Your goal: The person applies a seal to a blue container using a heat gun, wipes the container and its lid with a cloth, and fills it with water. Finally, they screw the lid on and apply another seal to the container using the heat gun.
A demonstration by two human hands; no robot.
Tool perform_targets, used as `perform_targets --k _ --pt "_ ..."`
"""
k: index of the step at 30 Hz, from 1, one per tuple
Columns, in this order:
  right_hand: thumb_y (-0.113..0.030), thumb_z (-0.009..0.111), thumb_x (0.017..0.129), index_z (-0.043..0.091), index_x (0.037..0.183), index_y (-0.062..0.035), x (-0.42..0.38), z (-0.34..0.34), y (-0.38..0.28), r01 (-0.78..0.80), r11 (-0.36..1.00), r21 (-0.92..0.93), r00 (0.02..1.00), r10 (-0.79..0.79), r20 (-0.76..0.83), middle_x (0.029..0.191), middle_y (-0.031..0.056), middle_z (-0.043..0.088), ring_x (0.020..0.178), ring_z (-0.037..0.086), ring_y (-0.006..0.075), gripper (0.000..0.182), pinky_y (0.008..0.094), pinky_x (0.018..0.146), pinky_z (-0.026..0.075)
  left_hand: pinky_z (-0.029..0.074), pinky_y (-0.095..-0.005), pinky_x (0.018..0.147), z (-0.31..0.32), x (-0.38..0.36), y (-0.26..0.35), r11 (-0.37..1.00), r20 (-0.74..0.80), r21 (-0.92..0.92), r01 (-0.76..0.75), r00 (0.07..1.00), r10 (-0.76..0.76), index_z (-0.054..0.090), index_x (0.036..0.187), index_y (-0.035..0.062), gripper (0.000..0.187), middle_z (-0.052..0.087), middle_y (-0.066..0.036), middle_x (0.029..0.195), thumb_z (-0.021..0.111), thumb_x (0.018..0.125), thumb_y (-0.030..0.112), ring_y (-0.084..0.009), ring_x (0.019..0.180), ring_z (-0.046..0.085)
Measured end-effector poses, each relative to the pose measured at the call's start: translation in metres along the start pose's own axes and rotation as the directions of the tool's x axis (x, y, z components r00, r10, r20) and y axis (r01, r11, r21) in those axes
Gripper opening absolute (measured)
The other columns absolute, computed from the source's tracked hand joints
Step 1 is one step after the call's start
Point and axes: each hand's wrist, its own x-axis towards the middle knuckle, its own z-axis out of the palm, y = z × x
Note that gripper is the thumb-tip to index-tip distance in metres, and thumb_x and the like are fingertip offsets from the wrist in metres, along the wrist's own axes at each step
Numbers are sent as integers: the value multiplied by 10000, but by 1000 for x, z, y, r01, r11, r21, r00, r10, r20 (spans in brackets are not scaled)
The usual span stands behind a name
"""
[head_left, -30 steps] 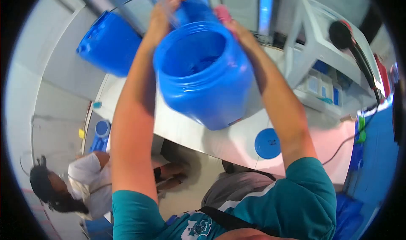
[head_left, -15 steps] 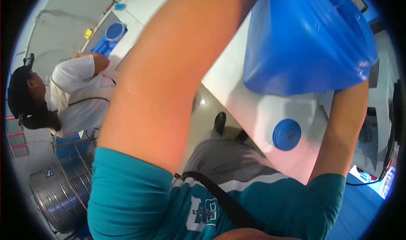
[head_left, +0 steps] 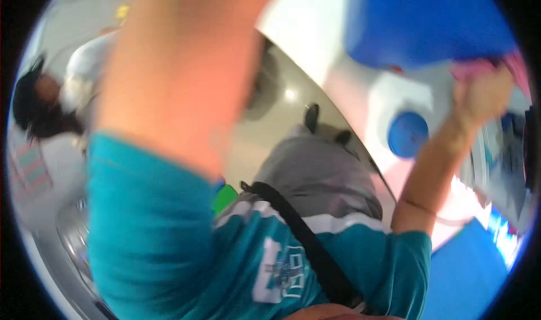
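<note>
A large blue plastic container fills the upper right, blurred and cut off by the top edge. Just below its right side, my right hand is closed around a pink cloth, which lies against or very near the container. My left forearm stretches up and out past the top edge, so the left hand is out of sight. A round blue lid lies flat on the white table, left of my right forearm.
At the left is another person in a white top and dark cap. A metal drum stands at lower left. Grey equipment is on the right, near a blue surface. Something green shows beside my waist.
The container has shifted up in view, and its open mouth has left the frame. My right hand, hidden behind it before, now shows with the pink cloth. My left arm has swung leftward.
</note>
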Motion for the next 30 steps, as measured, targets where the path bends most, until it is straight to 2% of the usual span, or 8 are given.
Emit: perform_targets --k 6,7,8,9,13,20,22,30 --pt "-143 596 906 632 1187 -59 77 78 -49 -88 830 551 938 255 -233 1042 123 693 873 691 282 295 403 757 564 304 -475 1203 -118 15 -48 936 -284 352 -3 953 110 442 1431 -72 514 469 -326 1455 348 1091 302 -403 1401 436" --pt "-146 595 909 632 1190 -56 101 11 -115 -75 788 611 931 275 -240 1055 125 690 883 689 283 297 403 765 562 357 -453 1130 -96 -2 -97 969 -346 159 -188 909 233 491 1375 -8 503 544 -211 1380 278 1116 367 -339 1261 488" --pt "-149 593 912 632 1193 -54 122 -50 -174 -61 744 665 927 290 -239 1067 128 686 893 686 285 299 403 773 560 203 -411 1239 -77 -42 -103 992 -421 97 82 907 -34 313 1542 -17 641 377 -193 1577 329 1098 445 -298 1464 309" --pt "-152 591 915 633 1197 -52 135 -93 -211 -48 694 718 925 302 -230 1080 130 683 904 684 286 302 403 781 558 48 -415 1274 -73 -84 -28 957 -281 -190 -217 946 159 133 1598 -48 803 124 -235 1681 313 1072 532 -331 1571 79" --pt "-163 585 927 634 1209 -42 167 -235 -293 -16 454 891 947 293 -132 1129 140 670 945 674 290 312 404 812 551 73 -455 1267 -33 -191 -24 881 -183 38 471 870 -457 -139 1598 22 939 -62 -268 1679 244 1032 666 -391 1567 -28" --pt "-183 575 947 636 1232 -25 71 92 31 -153 357 921 960 275 53 1216 157 647 1018 658 298 332 406 868 538 89 -455 1266 -35 -199 7 826 -119 39 562 824 -554 -140 1604 43 989 -55 -298 1668 174 987 749 -403 1567 -8" --pt "-189 572 953 637 1238 -20 111 -17 -63 -192 334 923 957 272 101 1241 162 641 1038 653 300 338 406 883 534 91 -452 1266 -30 -199 -1 849 -160 54 525 844 -512 -123 1604 28 1024 -36 -301 1667 175 969 774 -401 1567 0" --pt "-212 559 976 640 1264 0 101 55 19 -370 279 886 925 205 321 1341 182 614 1121 634 308 367 408 947 519 89 -448 1264 -22 -200 -14 879 -254 44 474 857 -449 -84 1585 -56 1141 23 -318 1660 169 918 835 -400 1565 17"
